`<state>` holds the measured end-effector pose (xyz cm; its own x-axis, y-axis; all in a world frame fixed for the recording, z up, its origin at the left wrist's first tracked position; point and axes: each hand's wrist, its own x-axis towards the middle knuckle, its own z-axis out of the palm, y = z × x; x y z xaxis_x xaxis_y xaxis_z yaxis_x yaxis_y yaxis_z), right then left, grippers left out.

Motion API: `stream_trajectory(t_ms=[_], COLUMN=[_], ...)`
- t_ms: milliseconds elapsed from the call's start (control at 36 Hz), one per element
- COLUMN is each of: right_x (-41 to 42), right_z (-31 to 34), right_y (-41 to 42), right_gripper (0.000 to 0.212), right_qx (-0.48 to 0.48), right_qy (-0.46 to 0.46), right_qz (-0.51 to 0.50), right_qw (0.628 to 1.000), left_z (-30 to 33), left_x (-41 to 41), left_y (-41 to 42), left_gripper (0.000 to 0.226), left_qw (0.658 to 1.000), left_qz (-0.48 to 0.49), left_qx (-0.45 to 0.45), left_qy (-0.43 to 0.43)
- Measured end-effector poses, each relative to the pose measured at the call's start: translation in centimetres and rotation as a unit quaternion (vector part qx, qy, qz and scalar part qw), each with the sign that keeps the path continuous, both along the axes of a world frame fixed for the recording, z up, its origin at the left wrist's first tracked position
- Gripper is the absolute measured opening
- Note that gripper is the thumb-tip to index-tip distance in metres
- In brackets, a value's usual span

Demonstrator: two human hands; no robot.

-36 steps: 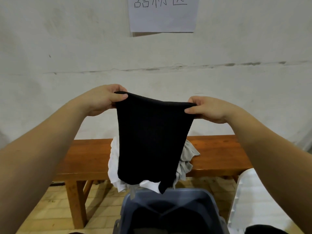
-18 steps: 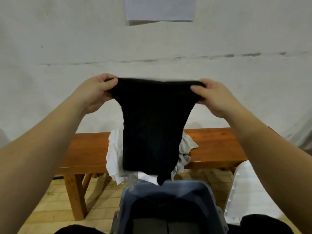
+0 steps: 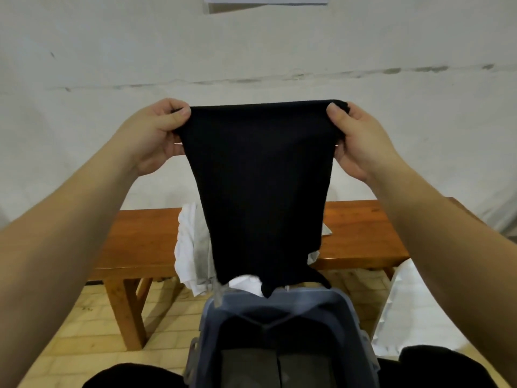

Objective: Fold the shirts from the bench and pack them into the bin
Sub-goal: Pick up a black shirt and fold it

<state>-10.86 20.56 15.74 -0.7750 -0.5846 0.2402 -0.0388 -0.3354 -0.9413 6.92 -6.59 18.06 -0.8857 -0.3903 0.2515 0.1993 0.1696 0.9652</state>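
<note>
Black shirt taut between hands

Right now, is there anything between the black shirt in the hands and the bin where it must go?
Nothing visible blocks it. The black shirt hangs from the left hand and the right hand, directly above the open bin.

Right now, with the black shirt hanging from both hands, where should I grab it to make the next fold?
Probably the loose bottom hem of the black shirt, reached from below. The left hand and right hand pinch its top corners, so it hangs flat, its lower edge dangling free above the bin.
</note>
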Motion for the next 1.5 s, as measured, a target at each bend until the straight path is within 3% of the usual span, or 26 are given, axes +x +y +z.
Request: stream_trajectory(t_ms=[111, 306, 694, 861, 1056, 1278, 1361, 1500], right_x=[-0.9, -3.5, -14.1, -12.9, -6.3, -1.6, -1.1, -1.1], right_z=[-0.6, -1.8, -8.1, -12.7, -18.8, -27.7, -28.5, -27.3], right_y=[-0.5, -2.8, -9.1, -6.6, -1.1, 0.8, 0.8, -0.9], right_gripper=[0.03, 0.034, 0.011, 0.012, 0.017, 0.026, 0.027, 0.029], right_qx=[-0.017, 0.002, 0.204, 0.268, 0.405, 0.446, 0.447, 0.378], right_qy=[-0.023, -0.049, 0.041, 0.082, 0.155, 0.192, 0.154, -0.046], right_qz=[0.002, -0.002, -0.04, -0.022, 0.004, 0.041, 0.057, -0.011], right_qw=[1.0, 0.999, 0.977, 0.96, 0.901, 0.874, 0.879, 0.925], left_z=[-0.5, -2.3, -8.1, -12.0, -18.1, -26.0, -26.8, -26.2], left_x=[-0.7, -3.5, -13.3, -10.4, -3.1, 0.8, 0.6, -1.1], left_y=[-0.7, -2.7, -7.8, -5.7, -1.4, -0.7, -0.8, 0.5], left_gripper=[0.02, 0.02, 0.005, 0.002, 0.007, 0.005, 0.005, 0.009], left_qw=[1.0, 0.999, 0.974, 0.966, 0.936, 0.909, 0.892, 0.905], left_qz=[-0.014, -0.011, 0.144, 0.141, 0.101, 0.06, 0.051, 0.135], left_qx=[-0.007, -0.007, -0.078, -0.121, -0.187, -0.226, -0.249, -0.179], left_qy=[-0.003, -0.049, -0.155, -0.179, -0.281, -0.344, -0.374, -0.362])
